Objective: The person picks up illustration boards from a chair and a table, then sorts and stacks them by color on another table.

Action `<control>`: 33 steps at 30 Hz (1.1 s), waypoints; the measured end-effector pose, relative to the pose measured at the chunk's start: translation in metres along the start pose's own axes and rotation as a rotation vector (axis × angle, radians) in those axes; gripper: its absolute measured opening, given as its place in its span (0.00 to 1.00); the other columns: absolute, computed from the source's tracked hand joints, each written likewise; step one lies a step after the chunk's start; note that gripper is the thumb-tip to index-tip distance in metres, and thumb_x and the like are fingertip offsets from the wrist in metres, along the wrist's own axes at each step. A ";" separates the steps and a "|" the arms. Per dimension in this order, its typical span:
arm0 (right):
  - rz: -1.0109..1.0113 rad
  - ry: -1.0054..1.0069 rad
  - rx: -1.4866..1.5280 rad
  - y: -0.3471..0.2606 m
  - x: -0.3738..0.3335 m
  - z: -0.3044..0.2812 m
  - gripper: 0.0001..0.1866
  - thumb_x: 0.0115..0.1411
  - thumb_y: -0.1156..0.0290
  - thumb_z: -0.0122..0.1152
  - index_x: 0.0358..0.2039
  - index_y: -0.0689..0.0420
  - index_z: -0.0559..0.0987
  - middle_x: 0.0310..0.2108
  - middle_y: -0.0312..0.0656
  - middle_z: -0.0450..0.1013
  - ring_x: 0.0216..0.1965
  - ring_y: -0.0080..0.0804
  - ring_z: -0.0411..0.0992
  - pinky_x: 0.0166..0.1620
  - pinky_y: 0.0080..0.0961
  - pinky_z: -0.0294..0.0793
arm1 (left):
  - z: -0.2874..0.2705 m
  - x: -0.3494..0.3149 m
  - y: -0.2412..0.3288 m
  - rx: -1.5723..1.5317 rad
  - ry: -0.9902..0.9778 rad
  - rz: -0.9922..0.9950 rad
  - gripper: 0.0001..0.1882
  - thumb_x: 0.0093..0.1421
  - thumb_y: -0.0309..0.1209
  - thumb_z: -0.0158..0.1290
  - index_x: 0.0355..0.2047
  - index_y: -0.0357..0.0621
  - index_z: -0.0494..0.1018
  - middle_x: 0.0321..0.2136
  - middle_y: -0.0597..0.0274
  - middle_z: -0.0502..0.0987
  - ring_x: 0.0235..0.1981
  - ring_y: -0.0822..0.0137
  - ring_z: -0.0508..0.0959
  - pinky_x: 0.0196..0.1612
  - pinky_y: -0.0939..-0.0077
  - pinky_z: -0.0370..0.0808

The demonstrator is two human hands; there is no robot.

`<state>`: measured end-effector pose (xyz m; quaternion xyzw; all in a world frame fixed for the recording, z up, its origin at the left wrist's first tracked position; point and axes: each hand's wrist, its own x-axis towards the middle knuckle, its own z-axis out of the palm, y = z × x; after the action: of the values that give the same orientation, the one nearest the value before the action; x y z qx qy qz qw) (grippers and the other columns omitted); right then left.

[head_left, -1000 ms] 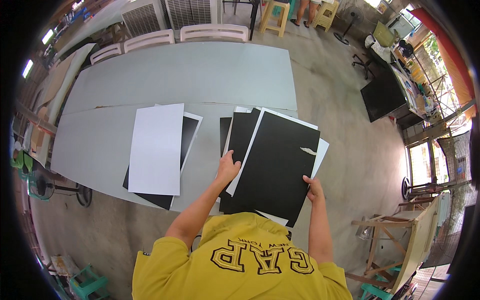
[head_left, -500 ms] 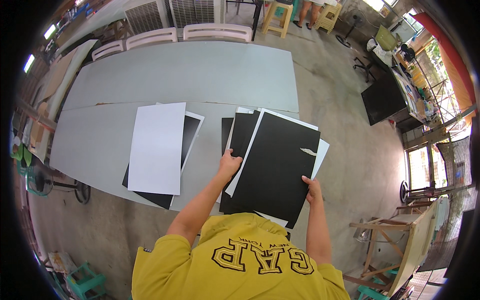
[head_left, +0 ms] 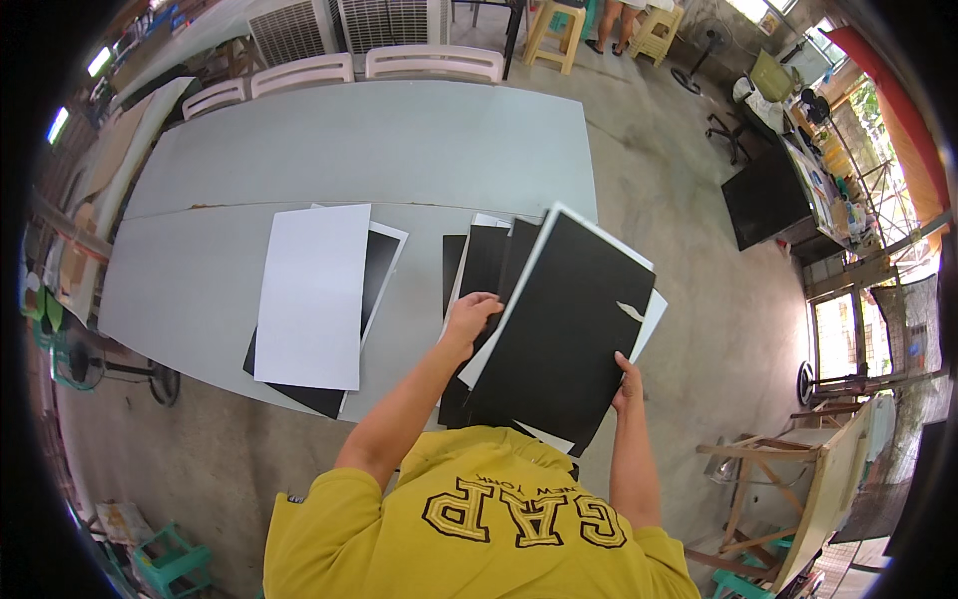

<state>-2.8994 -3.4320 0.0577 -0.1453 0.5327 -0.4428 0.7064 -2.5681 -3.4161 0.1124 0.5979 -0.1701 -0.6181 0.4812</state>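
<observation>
My right hand (head_left: pixel 628 384) grips the right edge of a handful of black and white sheets, its thumb on top. The uppermost black sheet (head_left: pixel 564 329) has a small torn white patch near its right edge. My left hand (head_left: pixel 472 323) pinches the left edge of a black sheet (head_left: pixel 514 262) beneath that handful; its fingertips are partly hidden. Under both hands, more black and white sheets lie overlapped at the table's right end. To the left, a white sheet (head_left: pixel 313 299) rests on another pile, with a black sheet (head_left: pixel 377 262) showing from under it.
The grey table (head_left: pixel 399 140) has chairs (head_left: pixel 433 65) along its far side. Large grey slatted units (head_left: pixel 289 40) stand behind them. A black desk (head_left: pixel 768 195) is at the right, a wooden frame (head_left: pixel 768 469) nearer. A person (head_left: pixel 617 25) stands by stools at the back.
The handful in my right hand has tilted and shifted up and to the right. My left hand has moved slightly right and up along the sheets' edges.
</observation>
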 end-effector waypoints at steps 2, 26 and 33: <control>-0.028 0.040 0.090 -0.007 -0.013 0.009 0.24 0.52 0.65 0.57 0.48 0.62 0.65 0.43 0.48 0.67 0.45 0.42 0.66 0.49 0.40 0.65 | 0.022 -0.017 0.009 -0.093 -0.167 0.073 0.16 0.46 0.27 0.54 0.38 0.37 0.70 0.31 0.61 0.73 0.30 0.73 0.71 0.33 0.80 0.67; 0.133 -1.192 0.759 -0.032 0.052 -0.039 0.22 0.63 0.67 0.29 0.57 0.59 0.52 0.31 0.42 0.67 0.30 0.34 0.64 0.37 0.28 0.65 | 0.007 -0.032 -0.074 0.882 0.107 0.560 0.26 0.45 0.28 0.52 0.47 0.37 0.62 0.44 0.46 0.65 0.48 0.49 0.62 0.52 0.61 0.58; 0.241 -1.001 0.681 -0.002 0.060 -0.066 0.26 0.62 0.62 0.37 0.56 0.63 0.52 0.34 0.45 0.67 0.34 0.38 0.65 0.38 0.31 0.66 | -0.026 -0.023 -0.080 0.864 0.313 0.470 0.32 0.44 0.30 0.52 0.50 0.35 0.57 0.44 0.40 0.62 0.47 0.45 0.59 0.52 0.57 0.56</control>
<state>-2.9562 -3.4624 -0.0042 -0.0407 -0.0221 -0.3834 0.9224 -2.5803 -3.3501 0.0565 0.7731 -0.4656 -0.2695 0.3360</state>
